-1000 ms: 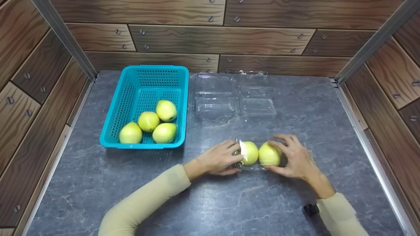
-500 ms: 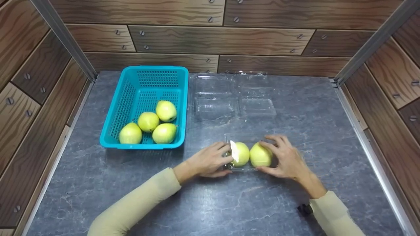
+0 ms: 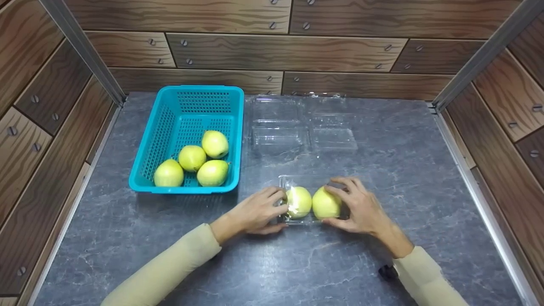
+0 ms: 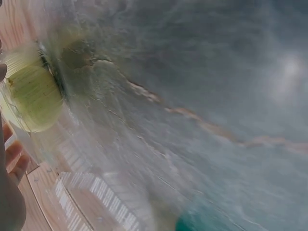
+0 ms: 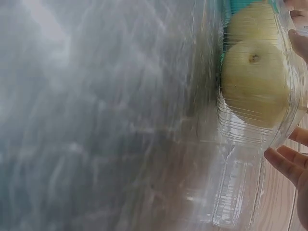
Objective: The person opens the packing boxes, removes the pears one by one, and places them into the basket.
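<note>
Two yellow-green pears (image 3: 326, 204) lie side by side in a clear plastic container (image 3: 307, 222) near the middle of the table in the head view. My left hand (image 3: 261, 211) holds the container's left end, fingers bent over its wall. At the other end my right hand (image 3: 359, 207) grips it, with thumb and fingers spread around the right pear's side. Through the ribbed wall a pear (image 5: 255, 84) shows in the right wrist view, with fingertips (image 5: 284, 163) right at the container's edge. The left wrist view also catches a pear (image 4: 36, 98) behind the plastic.
A turquoise basket (image 3: 132, 180) stands at the left, with several pears (image 3: 192, 158) in its near half. Behind the hands, several clear plastic containers (image 3: 280, 123) sit toward the back wall. Wood-patterned walls (image 3: 272, 51) enclose the table at the back and sides.
Both hands have moved left together, bringing the container and its two pears with them. The basket and the containers at the back have stayed in place.
</note>
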### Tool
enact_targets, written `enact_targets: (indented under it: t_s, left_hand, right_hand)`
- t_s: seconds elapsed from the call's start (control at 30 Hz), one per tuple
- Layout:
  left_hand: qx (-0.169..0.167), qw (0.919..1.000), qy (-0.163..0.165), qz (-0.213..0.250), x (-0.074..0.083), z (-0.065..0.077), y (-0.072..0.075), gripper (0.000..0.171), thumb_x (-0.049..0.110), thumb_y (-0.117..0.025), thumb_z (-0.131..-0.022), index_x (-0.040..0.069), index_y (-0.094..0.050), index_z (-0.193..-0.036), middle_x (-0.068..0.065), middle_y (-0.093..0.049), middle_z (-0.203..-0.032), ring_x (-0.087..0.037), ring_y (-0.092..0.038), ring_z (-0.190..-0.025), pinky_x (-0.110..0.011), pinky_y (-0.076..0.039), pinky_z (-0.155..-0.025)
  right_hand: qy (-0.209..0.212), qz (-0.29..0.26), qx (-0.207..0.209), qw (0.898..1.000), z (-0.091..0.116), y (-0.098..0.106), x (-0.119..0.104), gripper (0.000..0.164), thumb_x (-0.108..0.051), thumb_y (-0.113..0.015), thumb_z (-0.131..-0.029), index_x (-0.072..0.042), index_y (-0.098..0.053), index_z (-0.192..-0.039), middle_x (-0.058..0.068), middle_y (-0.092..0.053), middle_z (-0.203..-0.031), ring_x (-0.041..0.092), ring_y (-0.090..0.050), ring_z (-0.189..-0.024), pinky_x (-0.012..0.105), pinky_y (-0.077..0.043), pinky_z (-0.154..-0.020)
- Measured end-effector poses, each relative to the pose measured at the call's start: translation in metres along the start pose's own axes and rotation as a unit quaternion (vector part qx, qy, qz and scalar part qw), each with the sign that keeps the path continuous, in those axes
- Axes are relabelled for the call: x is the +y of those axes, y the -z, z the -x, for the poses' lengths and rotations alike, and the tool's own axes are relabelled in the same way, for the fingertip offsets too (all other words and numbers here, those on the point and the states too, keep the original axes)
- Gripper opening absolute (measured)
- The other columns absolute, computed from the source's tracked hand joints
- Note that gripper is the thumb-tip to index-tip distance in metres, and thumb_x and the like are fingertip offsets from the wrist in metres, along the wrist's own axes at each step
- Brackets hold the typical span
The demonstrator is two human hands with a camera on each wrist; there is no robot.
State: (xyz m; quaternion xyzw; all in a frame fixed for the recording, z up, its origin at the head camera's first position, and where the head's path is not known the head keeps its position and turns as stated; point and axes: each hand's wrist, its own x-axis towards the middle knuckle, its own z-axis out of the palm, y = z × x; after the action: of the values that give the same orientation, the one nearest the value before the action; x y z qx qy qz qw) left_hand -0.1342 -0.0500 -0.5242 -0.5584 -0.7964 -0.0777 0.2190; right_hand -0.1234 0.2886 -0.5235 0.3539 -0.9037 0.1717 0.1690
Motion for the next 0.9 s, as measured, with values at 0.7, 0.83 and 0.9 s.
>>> enact_targets:
  t_s: [0.7,0.83,0.9]
  left_hand:
    - [0.022,0.9995,0.022,0.009,-0.012,0.036,0.012,0.04,0.045,-0.08,-0.086,0.014,-0.06,-0.102,-0.013,-0.066,-0.123,-0.029,-0.066,-0.121,-0.037,-0.058,-0.107]
    - [0.029,0.9993,0.021,0.01,-0.014,0.04,0.013,0.04,0.042,-0.082,-0.083,0.014,-0.06,-0.102,-0.012,-0.066,-0.121,-0.029,-0.067,-0.12,-0.038,-0.058,-0.107]
    - [0.032,0.9992,0.02,0.009,-0.015,0.041,0.013,0.041,0.041,-0.083,-0.082,0.014,-0.06,-0.101,-0.012,-0.067,-0.121,-0.029,-0.068,-0.119,-0.038,-0.058,-0.107]
  right_hand:
    - [0.035,-0.018,0.013,0.999,-0.011,-0.013,-0.018,0.073,-0.063,-0.084,-0.078,-0.018,-0.07,-0.134,0.015,-0.065,-0.137,0.037,-0.061,-0.124,0.05,-0.066,-0.083]
    - [0.04,-0.018,0.012,0.999,-0.012,-0.014,-0.021,0.073,-0.062,-0.083,-0.079,-0.017,-0.069,-0.134,0.016,-0.066,-0.137,0.036,-0.061,-0.123,0.053,-0.064,-0.09]
    - [0.041,-0.018,0.01,0.999,-0.013,-0.015,-0.023,0.074,-0.062,-0.084,-0.078,-0.016,-0.069,-0.134,0.016,-0.066,-0.137,0.036,-0.061,-0.123,0.054,-0.063,-0.094]
